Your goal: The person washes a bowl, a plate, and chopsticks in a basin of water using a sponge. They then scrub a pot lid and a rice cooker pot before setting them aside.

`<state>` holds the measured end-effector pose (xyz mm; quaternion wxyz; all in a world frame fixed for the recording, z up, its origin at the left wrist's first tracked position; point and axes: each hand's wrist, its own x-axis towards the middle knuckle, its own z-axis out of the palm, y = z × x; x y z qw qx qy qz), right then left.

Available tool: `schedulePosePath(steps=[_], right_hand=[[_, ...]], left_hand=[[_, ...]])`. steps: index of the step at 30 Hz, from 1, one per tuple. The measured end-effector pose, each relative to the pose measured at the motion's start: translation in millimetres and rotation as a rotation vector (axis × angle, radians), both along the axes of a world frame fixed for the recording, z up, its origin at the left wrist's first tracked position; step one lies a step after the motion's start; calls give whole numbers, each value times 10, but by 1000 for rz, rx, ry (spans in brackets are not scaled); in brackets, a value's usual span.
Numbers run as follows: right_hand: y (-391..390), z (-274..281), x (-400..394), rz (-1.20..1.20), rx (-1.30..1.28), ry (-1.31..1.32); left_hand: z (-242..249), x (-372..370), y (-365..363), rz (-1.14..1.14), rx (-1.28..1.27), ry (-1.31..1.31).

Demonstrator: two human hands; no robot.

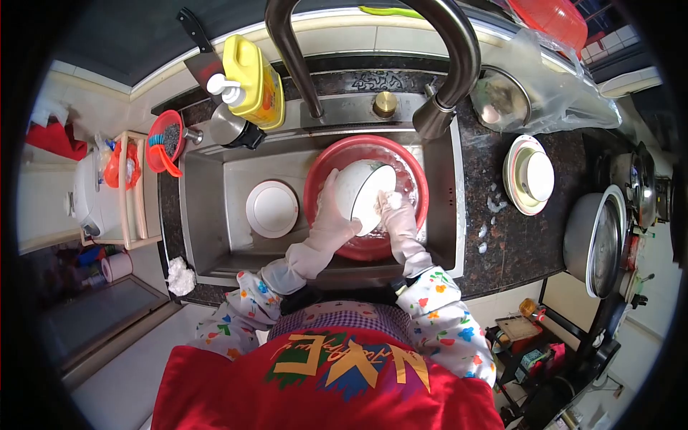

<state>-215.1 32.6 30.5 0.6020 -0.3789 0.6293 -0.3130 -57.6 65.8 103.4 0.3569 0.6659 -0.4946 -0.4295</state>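
Observation:
Over a red basin (309,188) holding water, a white bowl (374,195) with a thin dark rim is tilted on its side. My left hand (332,215), in a pale glove, grips the bowl from the left, thumb near its lower rim. Also gloved, my right hand (399,218) is closed at the bowl's right side, pressing what looks like a crumpled white cloth (389,201) against it; the fingers are partly hidden. The basin stands in a steel sink (236,172). Left of it, a small white plate (272,209) lies on the sink floor.
A dark faucet (459,64) arches over the sink's back edge. Stacked dishes (534,175) and a clear plastic bag (552,93) are on the right counter. A yellow detergent bottle (254,82) and a cleaver (197,36) stand back left; a white wad (180,276) lies front left.

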Motion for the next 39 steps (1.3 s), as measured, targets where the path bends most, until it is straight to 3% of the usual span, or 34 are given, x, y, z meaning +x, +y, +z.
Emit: schedulePosePath(steps=[3,5,6,8,10,11,12,14,16,18,19,20,21,24,25,26,28,29,31,32,34,35,36,38,39], right_hand=[[106,-126,-42,13,219,-130],[230,-444,-42,60,243,-157],[256,-473,-7,114,259,-189],[255,-493,-65,172,279,-222],[6,251,-51,165,396,42],[17,151,-83,99,156,-25],[64,15,-60,101,157,-27],[125,-264,31,-50,-160,-102],[119,-180,76,-139,-112,-190],[137,-33,19,-28,429,-401],[178,7,1,86,506,-646],[320,-298,142,-24,536,-677],[313,-243,110,-21,541,-672],[95,202,9,208,388,-108],[76,261,-36,34,229,-78],[67,-48,-127,65,-129,9],[62,235,-57,-6,58,-33],[37,225,-54,-7,50,-35],[69,119,-66,93,353,-13],[146,-31,-60,93,357,-13],[309,-250,-20,229,616,-515],[418,-246,8,105,519,-533],[367,-197,-2,108,520,-529],[211,-108,-20,224,592,-165],[202,85,-82,127,277,-35]], left_hand=[[-181,36,71,-25,-99,66],[-342,-2,67,81,-235,130],[-354,-4,47,93,-163,306],[-337,-11,84,47,-93,175],[-132,-10,47,-2,-46,116],[-39,-13,55,-40,4,56],[16,5,48,-38,5,54],[79,49,-31,-80,15,-20],[-12,34,-8,-50,-74,102],[-175,-19,46,-25,-155,230],[-257,-70,29,24,-228,217],[-332,-106,27,76,-298,203],[-341,-117,5,59,-278,158],[-230,-38,-3,35,-138,302],[-141,-45,-9,31,-138,301],[-27,-49,21,-11,-64,175],[-20,17,34,-52,-4,34],[-160,36,41,-56,-48,82],[-199,-15,112,-27,-119,229],[-268,-47,131,-27,-114,229],[-397,-113,123,49,-273,227],[-400,-124,111,39,-203,301],[-366,-108,114,43,-204,304],[-295,-22,109,-58,-116,104],[-205,-12,91,-64,-113,103]])
